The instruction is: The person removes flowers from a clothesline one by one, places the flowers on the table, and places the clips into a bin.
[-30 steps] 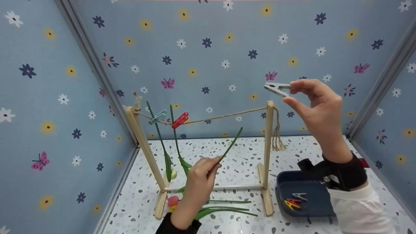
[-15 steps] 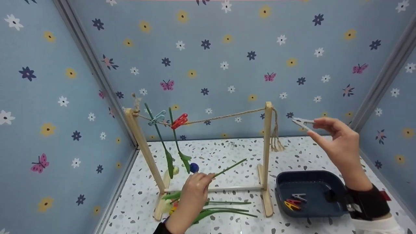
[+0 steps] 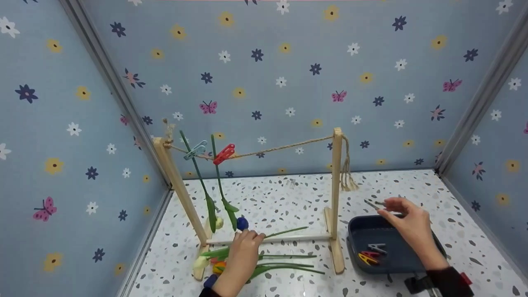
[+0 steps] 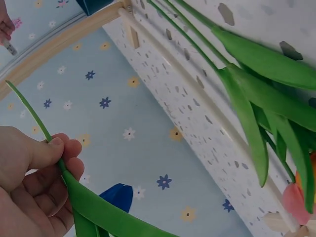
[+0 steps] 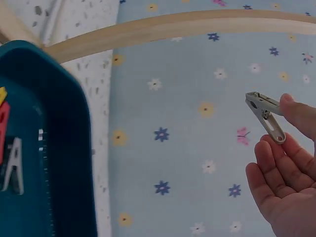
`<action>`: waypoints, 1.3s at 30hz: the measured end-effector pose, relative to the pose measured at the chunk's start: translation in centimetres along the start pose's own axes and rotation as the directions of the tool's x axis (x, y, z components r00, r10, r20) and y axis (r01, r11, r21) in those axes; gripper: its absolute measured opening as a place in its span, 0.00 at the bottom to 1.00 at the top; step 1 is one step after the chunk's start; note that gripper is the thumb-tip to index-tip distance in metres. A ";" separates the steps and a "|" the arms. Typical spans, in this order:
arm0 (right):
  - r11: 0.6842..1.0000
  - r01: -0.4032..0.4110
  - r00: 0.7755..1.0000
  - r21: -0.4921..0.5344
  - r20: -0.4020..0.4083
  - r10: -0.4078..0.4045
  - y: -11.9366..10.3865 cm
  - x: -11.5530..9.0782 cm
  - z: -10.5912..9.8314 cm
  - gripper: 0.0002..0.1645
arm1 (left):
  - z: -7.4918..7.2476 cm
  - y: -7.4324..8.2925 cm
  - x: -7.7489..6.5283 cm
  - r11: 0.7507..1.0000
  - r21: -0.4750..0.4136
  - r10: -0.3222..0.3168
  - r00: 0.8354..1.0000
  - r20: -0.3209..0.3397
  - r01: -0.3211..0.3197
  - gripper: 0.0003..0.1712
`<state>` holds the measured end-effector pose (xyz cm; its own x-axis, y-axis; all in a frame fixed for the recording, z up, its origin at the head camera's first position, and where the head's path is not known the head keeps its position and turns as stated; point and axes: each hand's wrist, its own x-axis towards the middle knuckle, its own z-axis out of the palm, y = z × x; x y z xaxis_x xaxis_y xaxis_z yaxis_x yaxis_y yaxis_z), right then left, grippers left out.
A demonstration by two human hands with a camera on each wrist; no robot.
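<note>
My left hand [image 3: 244, 255] pinches the green stem of an artificial tulip [image 4: 30, 109] between thumb and fingers, low beside the rack's bottom bar. Its leaf [image 4: 106, 210] spreads below the grip, and a pale bloom [image 3: 201, 262] shows past the leaf in the head view. Over the dark blue bin [image 3: 353, 252], my right hand [image 3: 408, 220] squeezes the handles of a grey clothespin [image 5: 269, 102] between thumb and fingers. From the rope [image 3: 284, 147] two tulips hang bloom-down, one under a light blue clothespin [image 3: 195, 150], one under a red clothespin [image 3: 224, 154].
The wooden rack [image 3: 336, 185] stands on the speckled surface [image 3: 284, 198]. Inside the bin lie grey, red and yellow clothespins [image 3: 367, 258]. More tulips with green stems [image 3: 293, 268] lie in front of the rack's left foot. Flower-patterned walls [image 3: 264, 82] enclose the space.
My left hand has lowered slightly with the tulip, its stem tipping from upright towards level. My right hand has come down from beside the post to over the bin, still pinching the grey clothespin.
</note>
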<state>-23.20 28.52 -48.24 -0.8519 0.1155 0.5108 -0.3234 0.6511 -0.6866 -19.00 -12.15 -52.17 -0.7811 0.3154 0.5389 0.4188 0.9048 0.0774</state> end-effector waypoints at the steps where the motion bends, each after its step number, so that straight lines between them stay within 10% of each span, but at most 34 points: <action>1: 0.999 -0.017 1.000 -0.033 0.018 0.018 0.7 -0.5 0.3 0.21 | 0.3 -0.1 -0.2 1.000 0.001 -0.006 1.000 0.019 0.006 0.16; 8: 0.980 -0.090 0.976 -0.178 0.182 0.122 5.0 -3.6 2.8 0.21 | 2.4 -0.8 -1.2 1.000 0.026 -0.012 0.992 0.125 0.009 0.11; 23: 0.934 -0.190 0.843 -0.302 0.437 0.313 9.1 -5.7 4.9 0.16 | 6.6 -0.7 -2.8 0.988 0.138 0.032 0.969 0.244 -0.068 0.08; 39: 0.929 -0.145 0.786 -0.340 0.531 0.317 9.0 -5.4 5.2 0.15 | 9.1 -0.6 -3.3 0.987 0.150 -0.025 0.879 0.476 -0.053 0.08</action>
<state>-23.63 29.85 -59.89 -0.9907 -0.1011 -0.0911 -0.0367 0.8430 -0.5366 -20.91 -11.17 -61.65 -0.9177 0.3906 0.0724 0.3852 0.9195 -0.0783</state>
